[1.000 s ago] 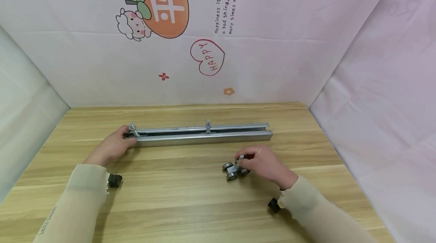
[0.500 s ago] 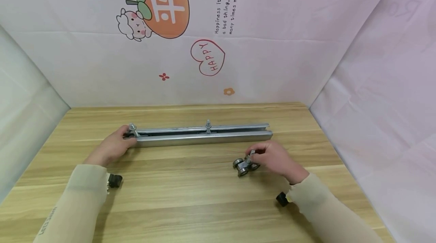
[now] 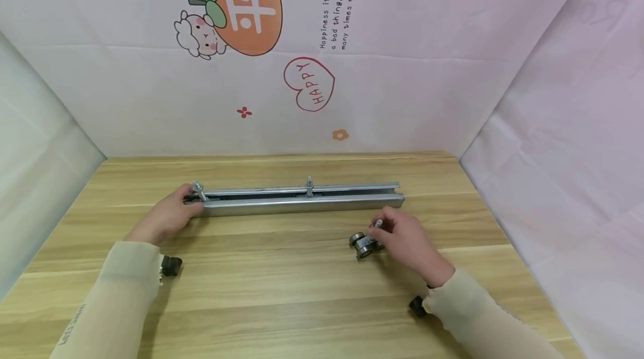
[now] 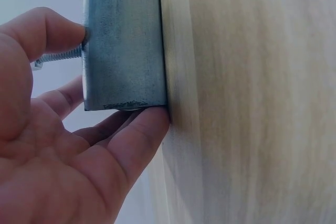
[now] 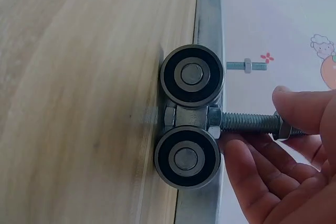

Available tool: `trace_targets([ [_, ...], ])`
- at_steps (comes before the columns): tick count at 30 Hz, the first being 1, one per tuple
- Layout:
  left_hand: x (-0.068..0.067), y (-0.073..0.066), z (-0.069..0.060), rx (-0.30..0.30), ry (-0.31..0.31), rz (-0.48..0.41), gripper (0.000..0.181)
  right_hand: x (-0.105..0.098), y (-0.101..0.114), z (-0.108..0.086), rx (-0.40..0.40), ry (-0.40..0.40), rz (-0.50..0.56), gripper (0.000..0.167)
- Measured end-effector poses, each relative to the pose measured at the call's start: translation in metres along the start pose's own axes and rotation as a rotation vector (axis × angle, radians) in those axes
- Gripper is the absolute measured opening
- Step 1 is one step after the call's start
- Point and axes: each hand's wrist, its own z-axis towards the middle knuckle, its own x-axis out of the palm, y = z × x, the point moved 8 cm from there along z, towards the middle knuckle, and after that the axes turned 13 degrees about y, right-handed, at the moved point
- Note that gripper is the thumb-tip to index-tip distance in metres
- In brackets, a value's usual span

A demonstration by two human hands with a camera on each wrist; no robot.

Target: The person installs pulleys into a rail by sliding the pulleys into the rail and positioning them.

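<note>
A metal U-shaped rail [image 3: 302,206] lies across the table with its slot facing up. My left hand [image 3: 168,216] grips its left end; in the left wrist view the thumb is on the upper edge and fingers press the end face. Upright bolts stick out of the slot, one bolt [image 3: 198,192] beside that hand and another bolt [image 3: 309,187] near the middle. With my right hand [image 3: 406,240] I hold a roller trolley [image 5: 190,157] by its threaded bolt [image 5: 249,123], in front of the rail's right end. Whether its wheels touch the table is unclear.
The wood-grain table [image 3: 271,292] is bounded at the back by a white printed cloth [image 3: 402,96] and at both sides by white cloth walls [image 3: 568,141]. Black wrist cameras [image 3: 172,266] sit at both cuffs.
My right hand has moved right and slightly away from me, carrying the trolley closer to the rail's right end. The left hand and the rail have stayed in place.
</note>
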Motion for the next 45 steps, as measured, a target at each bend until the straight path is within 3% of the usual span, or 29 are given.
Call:
trace_targets([
  [5, 0.001, -0.001, 0.0, -0.001, -0.005, 0.007, 0.057, -0.002, -0.012, 0.001, 0.041, 0.014, 0.063, 0.006],
  [11, 0.001, 0.0, -0.002, -0.021, 0.012, 0.0, 0.068, -0.009, -0.021, 0.0, 0.069, 0.008, 0.098, 0.006],
  [17, 0.002, 0.0, -0.002, -0.03, 0.02, -0.015, 0.073, -0.018, -0.031, 0.0, 0.083, -0.012, 0.101, 0.007],
  [25, 0.001, 0.0, -0.001, 0.004, -0.005, -0.018, 0.061, -0.031, -0.046, 0.001, 0.079, -0.044, 0.111, 0.009],
  [33, 0.001, 0.001, 0.0, -0.002, 0.0, -0.015, 0.06, -0.044, -0.057, -0.001, 0.117, -0.067, 0.1, 0.009],
  [39, 0.001, 0.0, 0.0, 0.004, -0.002, -0.016, 0.055, -0.055, -0.07, -0.002, 0.144, -0.094, 0.074, 0.021],
  [45, 0.002, 0.0, -0.001, -0.006, 0.007, -0.02, 0.063, -0.069, -0.09, -0.002, 0.171, -0.12, 0.076, 0.025],
])
